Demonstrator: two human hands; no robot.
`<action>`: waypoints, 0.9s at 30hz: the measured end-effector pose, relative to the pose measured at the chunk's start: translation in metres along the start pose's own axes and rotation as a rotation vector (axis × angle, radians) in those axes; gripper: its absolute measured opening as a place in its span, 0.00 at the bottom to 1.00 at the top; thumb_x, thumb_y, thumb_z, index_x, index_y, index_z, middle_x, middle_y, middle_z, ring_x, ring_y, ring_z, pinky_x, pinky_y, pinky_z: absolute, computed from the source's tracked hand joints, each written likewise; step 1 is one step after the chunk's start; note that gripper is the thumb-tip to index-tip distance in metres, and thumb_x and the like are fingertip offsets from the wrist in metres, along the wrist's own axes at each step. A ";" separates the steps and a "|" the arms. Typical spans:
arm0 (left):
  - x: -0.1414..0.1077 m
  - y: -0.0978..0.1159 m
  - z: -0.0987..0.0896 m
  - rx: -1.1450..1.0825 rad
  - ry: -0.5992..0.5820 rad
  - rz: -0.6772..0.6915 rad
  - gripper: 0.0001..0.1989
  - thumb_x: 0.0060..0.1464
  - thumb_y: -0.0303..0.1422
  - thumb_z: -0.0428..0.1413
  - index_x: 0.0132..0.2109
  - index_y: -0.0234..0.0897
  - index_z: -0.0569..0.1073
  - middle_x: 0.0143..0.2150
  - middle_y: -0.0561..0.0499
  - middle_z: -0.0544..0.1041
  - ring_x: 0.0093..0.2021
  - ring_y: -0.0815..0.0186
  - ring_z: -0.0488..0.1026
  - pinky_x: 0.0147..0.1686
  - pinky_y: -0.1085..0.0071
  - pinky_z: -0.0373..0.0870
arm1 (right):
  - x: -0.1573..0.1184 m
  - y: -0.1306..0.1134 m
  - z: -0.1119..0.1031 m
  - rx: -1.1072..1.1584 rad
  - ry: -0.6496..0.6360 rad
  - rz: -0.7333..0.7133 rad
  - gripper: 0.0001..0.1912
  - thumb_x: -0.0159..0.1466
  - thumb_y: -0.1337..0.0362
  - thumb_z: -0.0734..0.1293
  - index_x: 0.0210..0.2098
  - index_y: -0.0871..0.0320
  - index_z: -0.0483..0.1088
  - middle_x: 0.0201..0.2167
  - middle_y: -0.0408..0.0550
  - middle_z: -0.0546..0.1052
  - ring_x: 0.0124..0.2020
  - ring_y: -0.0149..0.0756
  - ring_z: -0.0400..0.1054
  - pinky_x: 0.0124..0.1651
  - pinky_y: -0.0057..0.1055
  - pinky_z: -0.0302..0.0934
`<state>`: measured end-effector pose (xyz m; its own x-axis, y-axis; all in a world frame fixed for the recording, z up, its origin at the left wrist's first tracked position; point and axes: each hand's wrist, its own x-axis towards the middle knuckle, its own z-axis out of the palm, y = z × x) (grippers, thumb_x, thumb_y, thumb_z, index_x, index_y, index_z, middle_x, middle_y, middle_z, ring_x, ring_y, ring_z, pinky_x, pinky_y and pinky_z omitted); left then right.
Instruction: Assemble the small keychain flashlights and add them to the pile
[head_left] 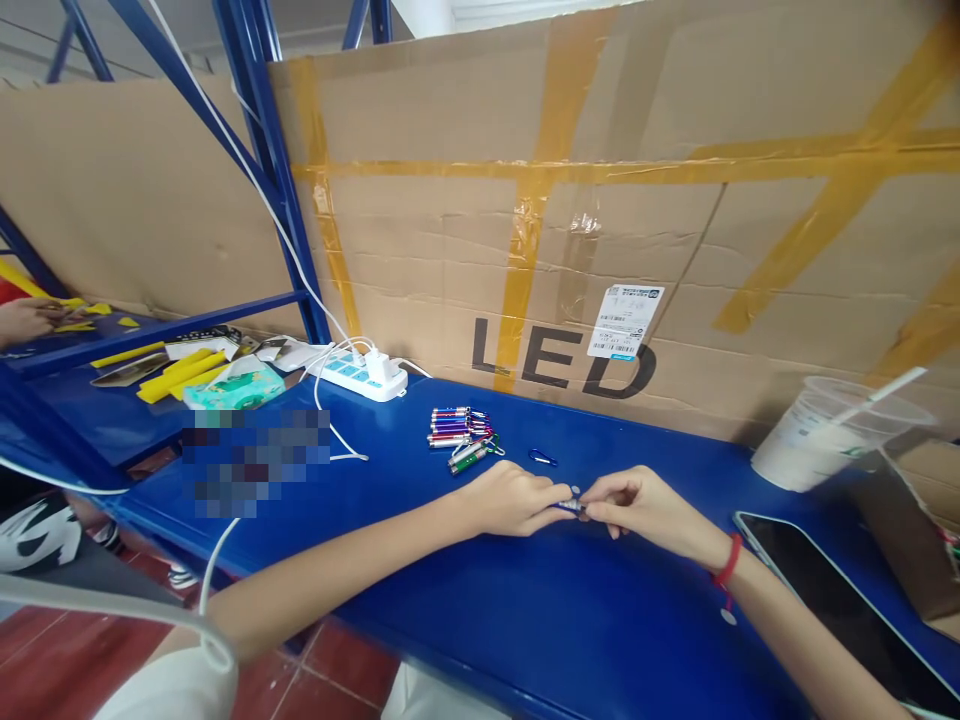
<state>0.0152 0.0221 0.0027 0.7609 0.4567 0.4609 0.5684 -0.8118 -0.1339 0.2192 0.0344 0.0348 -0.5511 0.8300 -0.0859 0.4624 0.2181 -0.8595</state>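
My left hand (pixel 521 497) is closed, pinching a small blue-and-silver mini flashlight (pixel 570 505) above the blue table. From the other side, the fingertips of my right hand (pixel 637 510) are closed on its end. Most of the flashlight is covered by fingers. Just behind it shows a small round silvery disc (pixel 575 489), too small to identify. A loose blue carabiner (pixel 543 458) lies beyond my left hand. Farther left, several mini flashlights (pixel 457 425) with carabiners lie side by side, a green flashlight (pixel 471 458) in front.
On the right are a lidded cup with a straw (pixel 817 435), a phone (pixel 840 610) and a cardboard box (pixel 904 540). A white power strip (pixel 360 375) stands at the back, its cables trailing left. Another person's hand (pixel 30 320) is at far left. Cardboard (pixel 450 250) walls the back.
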 end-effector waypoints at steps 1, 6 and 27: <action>-0.004 -0.003 0.001 0.005 -0.001 0.007 0.15 0.62 0.38 0.40 0.38 0.37 0.67 0.26 0.54 0.74 0.23 0.70 0.72 0.22 0.76 0.59 | 0.002 -0.001 0.004 -0.005 -0.012 -0.014 0.17 0.49 0.52 0.69 0.26 0.61 0.75 0.15 0.44 0.72 0.16 0.28 0.62 0.20 0.25 0.56; -0.021 -0.003 0.002 0.011 0.016 -0.001 0.17 0.62 0.38 0.39 0.35 0.35 0.68 0.23 0.53 0.73 0.22 0.70 0.72 0.22 0.76 0.60 | 0.008 -0.007 0.019 -0.050 -0.066 -0.061 0.19 0.53 0.49 0.65 0.25 0.61 0.75 0.15 0.44 0.71 0.15 0.27 0.62 0.20 0.24 0.55; -0.038 -0.008 -0.002 -0.407 0.090 -0.327 0.13 0.59 0.38 0.45 0.39 0.36 0.70 0.28 0.51 0.76 0.26 0.69 0.73 0.26 0.77 0.63 | 0.008 -0.011 0.066 -0.106 0.440 -0.275 0.16 0.59 0.54 0.62 0.29 0.59 0.75 0.26 0.49 0.75 0.16 0.27 0.63 0.19 0.26 0.58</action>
<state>-0.0189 0.0106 -0.0119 0.5241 0.6916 0.4970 0.5906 -0.7156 0.3729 0.1637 0.0049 0.0105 -0.3292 0.8667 0.3749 0.4217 0.4902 -0.7628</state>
